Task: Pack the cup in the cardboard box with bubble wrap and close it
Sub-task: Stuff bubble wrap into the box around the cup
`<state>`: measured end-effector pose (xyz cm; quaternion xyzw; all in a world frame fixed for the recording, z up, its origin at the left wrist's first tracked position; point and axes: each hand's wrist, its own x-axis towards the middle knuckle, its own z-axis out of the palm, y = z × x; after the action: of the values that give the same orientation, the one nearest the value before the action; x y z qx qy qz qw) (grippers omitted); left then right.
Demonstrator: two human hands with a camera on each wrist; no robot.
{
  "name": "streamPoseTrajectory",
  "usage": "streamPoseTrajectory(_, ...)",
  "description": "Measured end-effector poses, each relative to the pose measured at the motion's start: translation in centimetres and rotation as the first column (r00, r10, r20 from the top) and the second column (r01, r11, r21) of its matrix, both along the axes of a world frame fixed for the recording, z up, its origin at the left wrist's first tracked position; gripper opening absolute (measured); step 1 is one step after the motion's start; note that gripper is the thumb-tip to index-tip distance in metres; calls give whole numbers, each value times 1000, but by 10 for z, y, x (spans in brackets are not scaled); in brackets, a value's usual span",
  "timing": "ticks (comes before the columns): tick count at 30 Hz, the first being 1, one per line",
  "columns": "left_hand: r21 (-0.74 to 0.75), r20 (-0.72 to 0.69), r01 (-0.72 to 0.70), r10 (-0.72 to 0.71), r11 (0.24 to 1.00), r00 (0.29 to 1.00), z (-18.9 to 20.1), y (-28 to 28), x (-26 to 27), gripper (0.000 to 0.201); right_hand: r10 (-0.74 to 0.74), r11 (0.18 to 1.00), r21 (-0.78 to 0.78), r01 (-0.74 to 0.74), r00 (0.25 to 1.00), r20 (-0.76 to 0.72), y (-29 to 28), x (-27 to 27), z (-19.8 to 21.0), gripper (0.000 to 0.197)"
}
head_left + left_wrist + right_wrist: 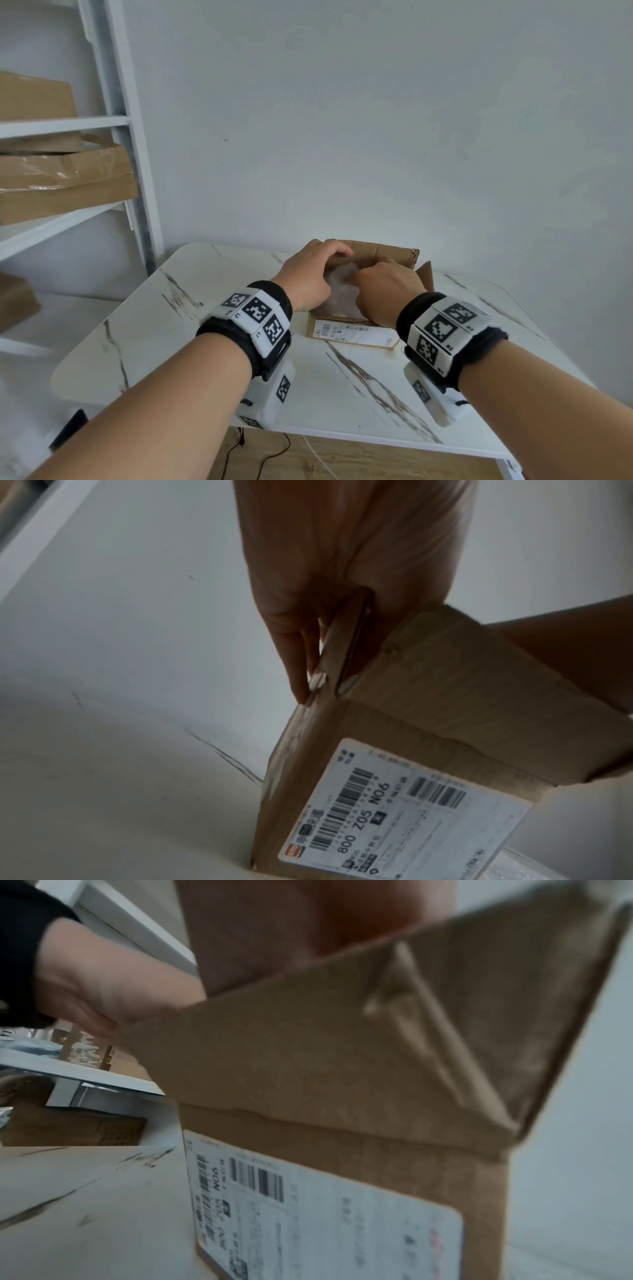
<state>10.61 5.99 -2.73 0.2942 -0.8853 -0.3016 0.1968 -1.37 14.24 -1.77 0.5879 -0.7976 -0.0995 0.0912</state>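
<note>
A small cardboard box [356, 334] with a white shipping label stands open on the marble table [212, 342]. Crumpled bubble wrap [340, 287] fills its inside; no cup shows. My left hand [308, 274] holds the box's left flap, with fingers [291, 656] running down the flap's outer side [339, 642]. My right hand [387, 291] reaches into the box onto the wrap, and its fingers are hidden. The far flap [380, 251] and right flap [424, 277] stand up. In the right wrist view the near flap [308, 1047] blocks the fingers.
A white shelf unit [120, 120] at the left holds flat cardboard boxes [61, 181]. A bare white wall runs behind the table. Cables [267, 455] lie on the wooden floor under the table's front edge.
</note>
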Motion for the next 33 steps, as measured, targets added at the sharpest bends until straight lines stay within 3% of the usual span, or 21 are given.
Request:
streamPoseTrajectory(4, -18, -3, -6, 6, 1000, 1000, 1, 2, 0, 72, -9, 1000, -13, 8, 995, -99, 8, 5, 7, 27)
streamPoseTrajectory(9, -9, -32, -6, 5, 1000, 999, 0, 3, -1, 69, 102, 992, -73, -102, 995, 6, 8, 17, 11, 34)
streamPoseTrajectory(12, -8, -31, -1, 1, 1000, 1000, 0, 4, 1, 69, 70, 997, -33, -66, 988, 139, 9, 20, 8, 40)
streamPoseTrajectory(18, -13, 6, 10, -10, 1000, 1000, 2, 4, 3, 72, 0, 996, 85, -7, 997, 82, 4, 14, -1, 61)
streamPoseTrajectory(21, -2, -4, 14, -14, 1000, 1000, 1, 3, 4, 70, 10, 995, 103, -12, 1000, 15, -3, 9, -2, 53)
streamPoseTrajectory(24, 0, 2, 23, -23, 1000, 1000, 0, 2, 3, 70, -78, 979, 190, 69, 996, 39, -13, 9, -4, 40)
streamPoseTrajectory(27, 7, 11, 16, -16, 1000, 1000, 2, 0, 1, 70, -79, 973, 225, 56, 992, 97, -18, 7, -3, 39)
streamPoseTrajectory(30, 10, 6, 0, 0, 1000, 1000, 2, -1, 0, 70, -50, 988, 152, 20, 979, 198, -12, 3, -2, 39)
streamPoseTrajectory(33, 4, 7, -12, 12, 1000, 1000, 2, -1, -1, 68, 27, 998, -57, -13, 967, 254, 6, -4, -1, 45)
